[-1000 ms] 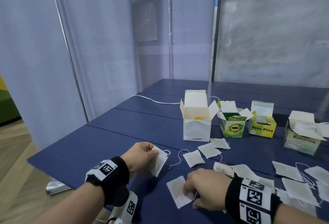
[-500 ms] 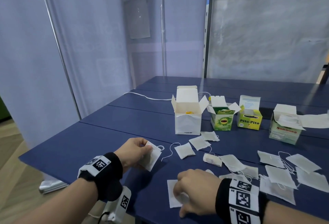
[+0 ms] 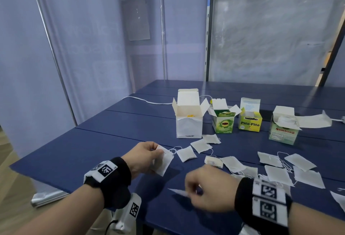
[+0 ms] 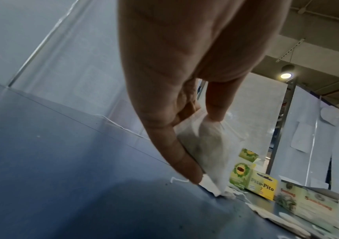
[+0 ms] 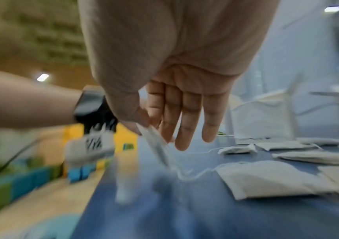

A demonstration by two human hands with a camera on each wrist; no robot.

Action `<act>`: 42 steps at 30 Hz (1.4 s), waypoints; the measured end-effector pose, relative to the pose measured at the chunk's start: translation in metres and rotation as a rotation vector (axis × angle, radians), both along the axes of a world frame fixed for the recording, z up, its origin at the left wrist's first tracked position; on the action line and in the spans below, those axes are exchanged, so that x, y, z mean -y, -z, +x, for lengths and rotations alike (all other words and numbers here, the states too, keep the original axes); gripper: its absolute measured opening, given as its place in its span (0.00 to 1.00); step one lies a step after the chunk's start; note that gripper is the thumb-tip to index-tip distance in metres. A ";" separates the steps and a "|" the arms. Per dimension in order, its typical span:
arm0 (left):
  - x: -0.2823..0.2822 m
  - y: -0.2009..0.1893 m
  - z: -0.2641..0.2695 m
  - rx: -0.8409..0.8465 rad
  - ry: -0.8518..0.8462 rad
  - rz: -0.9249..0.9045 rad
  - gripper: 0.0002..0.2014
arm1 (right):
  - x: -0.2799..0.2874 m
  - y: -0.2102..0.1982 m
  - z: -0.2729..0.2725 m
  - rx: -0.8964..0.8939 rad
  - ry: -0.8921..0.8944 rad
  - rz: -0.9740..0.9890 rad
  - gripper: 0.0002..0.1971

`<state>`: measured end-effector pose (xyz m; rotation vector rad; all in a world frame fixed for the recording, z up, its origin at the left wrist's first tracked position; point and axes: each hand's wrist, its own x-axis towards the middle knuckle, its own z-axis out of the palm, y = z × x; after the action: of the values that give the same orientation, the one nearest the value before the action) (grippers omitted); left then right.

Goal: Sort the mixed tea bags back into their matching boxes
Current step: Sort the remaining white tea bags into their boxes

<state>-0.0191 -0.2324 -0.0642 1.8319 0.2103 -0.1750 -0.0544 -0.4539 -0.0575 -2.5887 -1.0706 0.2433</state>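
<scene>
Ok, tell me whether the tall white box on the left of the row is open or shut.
Open: the tall white cardboard box has its top flaps standing up and spread.

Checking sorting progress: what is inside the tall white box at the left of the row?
Inside the tall white box, only a small yellow item shows near the rim. The box's front wall hides anything deeper, so its contents cannot be counted.

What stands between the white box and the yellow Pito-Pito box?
In the head view, one small green tea box with open flaps stands between the white box and the Pito-Pito box, in the same row.
</scene>
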 end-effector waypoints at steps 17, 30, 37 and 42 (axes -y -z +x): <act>0.084 0.000 0.018 -0.189 0.352 -0.363 0.20 | 0.048 0.002 0.071 -0.140 0.405 0.484 0.08; 0.100 0.000 0.051 -0.180 0.379 -0.408 0.11 | 0.088 0.015 0.080 -0.764 0.470 0.847 0.16; 0.119 -0.006 0.058 -0.230 0.387 -0.395 0.10 | 0.121 0.005 0.079 -0.627 0.622 0.928 0.01; 0.136 -0.015 0.064 -0.259 0.382 -0.439 0.12 | 0.157 -0.008 0.079 -0.539 0.689 0.868 0.03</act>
<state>0.0444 -0.3679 -0.0489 1.3919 -0.0046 -0.6749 0.0241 -0.6111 -0.0499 -1.7757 -0.0143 0.2139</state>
